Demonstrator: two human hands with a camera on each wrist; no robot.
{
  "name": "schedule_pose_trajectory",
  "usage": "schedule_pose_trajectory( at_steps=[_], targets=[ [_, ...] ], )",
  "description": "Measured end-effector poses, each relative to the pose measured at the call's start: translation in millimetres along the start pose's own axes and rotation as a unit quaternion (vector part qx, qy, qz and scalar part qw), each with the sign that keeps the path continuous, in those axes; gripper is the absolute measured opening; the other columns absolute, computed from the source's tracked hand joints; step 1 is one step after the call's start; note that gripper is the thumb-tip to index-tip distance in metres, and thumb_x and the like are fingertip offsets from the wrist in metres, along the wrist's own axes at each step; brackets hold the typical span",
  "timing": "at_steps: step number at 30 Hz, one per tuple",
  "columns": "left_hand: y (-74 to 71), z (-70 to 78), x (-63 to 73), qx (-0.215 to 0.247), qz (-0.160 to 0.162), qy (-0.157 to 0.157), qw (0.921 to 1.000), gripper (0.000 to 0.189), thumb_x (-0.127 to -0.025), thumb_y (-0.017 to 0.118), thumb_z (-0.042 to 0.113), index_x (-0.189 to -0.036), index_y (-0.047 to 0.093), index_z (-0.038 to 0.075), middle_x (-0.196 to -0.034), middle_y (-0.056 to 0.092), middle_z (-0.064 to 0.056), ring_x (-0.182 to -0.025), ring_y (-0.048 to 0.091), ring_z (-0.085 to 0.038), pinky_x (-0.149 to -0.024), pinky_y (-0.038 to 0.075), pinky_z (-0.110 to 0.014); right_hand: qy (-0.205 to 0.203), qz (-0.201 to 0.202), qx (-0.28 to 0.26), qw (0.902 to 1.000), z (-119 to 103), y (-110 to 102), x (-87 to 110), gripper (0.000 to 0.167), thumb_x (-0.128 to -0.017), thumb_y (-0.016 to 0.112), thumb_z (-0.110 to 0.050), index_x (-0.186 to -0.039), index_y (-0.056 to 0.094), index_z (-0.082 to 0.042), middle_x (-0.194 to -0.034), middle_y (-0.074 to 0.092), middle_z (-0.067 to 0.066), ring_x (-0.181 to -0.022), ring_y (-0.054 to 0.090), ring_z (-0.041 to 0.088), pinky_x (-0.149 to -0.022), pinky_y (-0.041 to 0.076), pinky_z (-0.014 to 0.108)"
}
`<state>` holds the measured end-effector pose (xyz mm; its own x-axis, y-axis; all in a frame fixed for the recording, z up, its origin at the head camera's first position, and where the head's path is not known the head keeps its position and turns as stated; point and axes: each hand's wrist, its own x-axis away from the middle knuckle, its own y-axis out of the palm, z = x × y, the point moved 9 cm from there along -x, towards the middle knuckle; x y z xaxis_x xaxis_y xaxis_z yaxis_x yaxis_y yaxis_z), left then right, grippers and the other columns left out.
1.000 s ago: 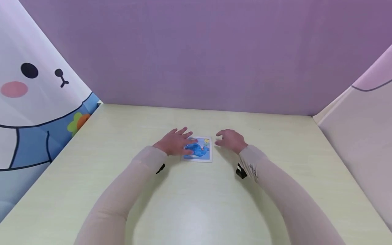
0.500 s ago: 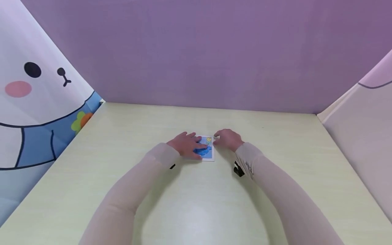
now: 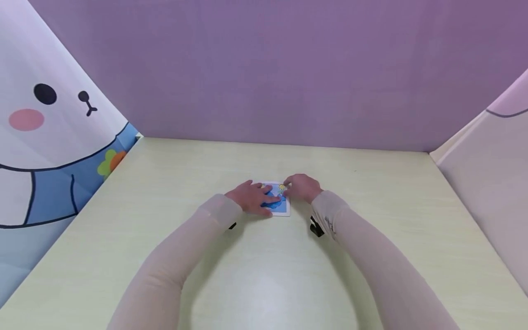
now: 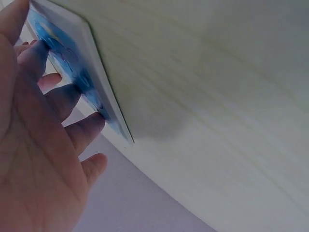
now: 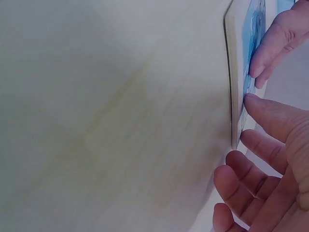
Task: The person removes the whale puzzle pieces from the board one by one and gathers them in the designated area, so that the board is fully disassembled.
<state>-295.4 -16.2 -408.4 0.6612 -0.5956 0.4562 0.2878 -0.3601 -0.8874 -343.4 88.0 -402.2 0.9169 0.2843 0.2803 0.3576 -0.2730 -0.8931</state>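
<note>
A flat, square picture board [image 3: 281,209] with a white border, a blue picture and a yellow sun in its upper right lies on the table. My left hand [image 3: 252,198] rests on its left part with spread fingers, covering much of the picture. In the left wrist view, several fingertips touch the blue face of the board [image 4: 96,67]. At the board's upper right edge is my right hand [image 3: 304,188]. Its thumb touches the face of the board [image 5: 235,72] and its index finger is at the edge, apart from the thumb. The other fingers are bent and hold nothing.
The pale wooden table [image 3: 264,284] ends at a purple wall [image 3: 280,78]. A cloth panel with a cartoon animal [image 3: 49,119] stands along the left side. A white panel [image 3: 486,183] borders the right side.
My left hand has shifted right and lies further over the board. My right hand has moved left from beside the board onto its right edge. The board appears slightly further right.
</note>
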Motion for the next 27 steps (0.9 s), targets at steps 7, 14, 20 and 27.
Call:
schedule_pose_trajectory(
  at_steps=[7, 14, 20, 27],
  targets=[
    [4.8, -1.0, 2.8, -0.001, -0.013, -0.005, 0.9999, 0.064, -0.096, 0.041, 0.057, -0.153, 0.020, 0.036, -0.160, 0.016, -0.004, -0.143, 0.019, -0.032, -0.112, 0.018, -0.053, -0.014, -0.006, -0.012, 0.9998, -4.8, 1.9, 0.9, 0.040, -0.090, 0.066, -0.024, -0.127, 0.062, -0.007, -0.133, 0.056, 0.014, -0.126, 0.048, 0.032, -0.101, 0.038, 0.046],
    [5.1, 1.2, 3.3, 0.005, -0.010, -0.004, 0.9999, 0.063, -0.096, 0.041, 0.056, -0.153, 0.020, 0.037, -0.160, 0.016, -0.003, -0.144, 0.018, -0.033, -0.112, 0.018, -0.052, -0.035, -0.019, -0.020, 0.9990, -8.6, 1.8, 1.8, 0.038, -0.091, 0.066, -0.019, -0.124, 0.061, -0.001, -0.129, 0.058, 0.017, -0.125, 0.048, 0.033, -0.105, 0.035, 0.045],
    [4.5, 4.9, 4.3, -0.005, -0.011, 0.005, 0.9999, 0.063, -0.097, 0.042, 0.056, -0.153, 0.022, 0.035, -0.159, 0.016, -0.004, -0.143, 0.019, -0.033, -0.111, 0.021, -0.052, -0.042, -0.028, -0.033, 0.9981, -8.1, 2.6, 1.1, 0.039, -0.088, 0.069, -0.018, -0.119, 0.061, 0.004, -0.121, 0.061, 0.019, -0.119, 0.052, 0.034, -0.104, 0.036, 0.043],
    [6.6, 7.2, 3.9, -0.009, -0.008, 0.007, 0.9999, 0.062, -0.097, 0.042, 0.056, -0.152, 0.022, 0.036, -0.159, 0.017, -0.004, -0.143, 0.019, -0.033, -0.112, 0.020, -0.052, -0.039, -0.037, -0.048, 0.9974, -7.8, 2.7, 3.3, 0.040, -0.085, 0.070, -0.016, -0.117, 0.059, 0.005, -0.121, 0.061, 0.019, -0.118, 0.052, 0.035, -0.103, 0.037, 0.043]
  ],
)
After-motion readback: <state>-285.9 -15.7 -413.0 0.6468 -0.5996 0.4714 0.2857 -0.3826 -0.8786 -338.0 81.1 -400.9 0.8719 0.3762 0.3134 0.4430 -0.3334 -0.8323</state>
